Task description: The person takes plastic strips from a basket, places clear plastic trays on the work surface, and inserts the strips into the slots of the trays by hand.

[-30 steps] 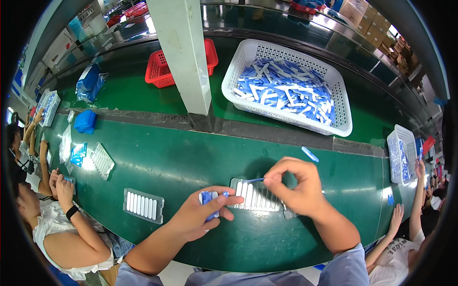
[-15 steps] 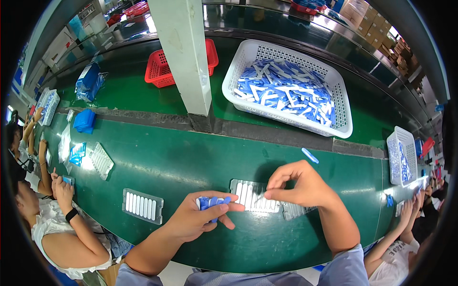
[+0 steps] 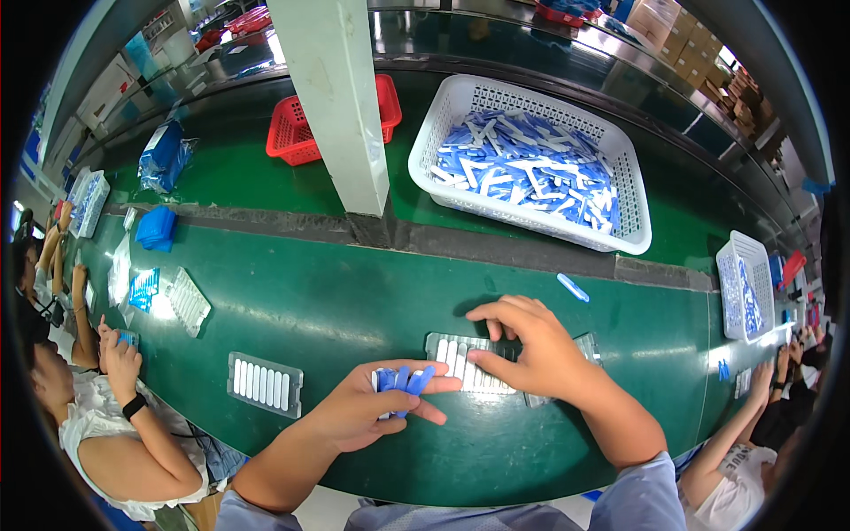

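A bunch of slim blue-and-white plastic sticks [image 3: 403, 379] lies in my left hand [image 3: 359, 403], fingers curled round it and thumb over it. Just right of it, a clear tray [image 3: 431, 342] sits on the green table, with white sticks [image 3: 452, 354] side by side in its slots. My right hand [image 3: 536, 350] hovers at this tray and hides much of its right part. Its thumb and index finger are spread, with nothing visible between them. A second clear tray [image 3: 588, 347] is partly hidden beneath that hand. Further left stands another tray [image 3: 266, 383] filled with white sticks.
Beyond a dark ledge stands a large white basket [image 3: 633, 212] heaped with sticks, beside a pale post [image 3: 341, 115] and red baskets [image 3: 288, 133]. One loose stick [image 3: 573, 288] lies near the ledge. People work at both sides, left [image 3: 119, 434] and right [image 3: 744, 460].
My right hand has moved slightly left, its thumb and index finger now spread apart. The sticks in my left hand have fanned out a little.
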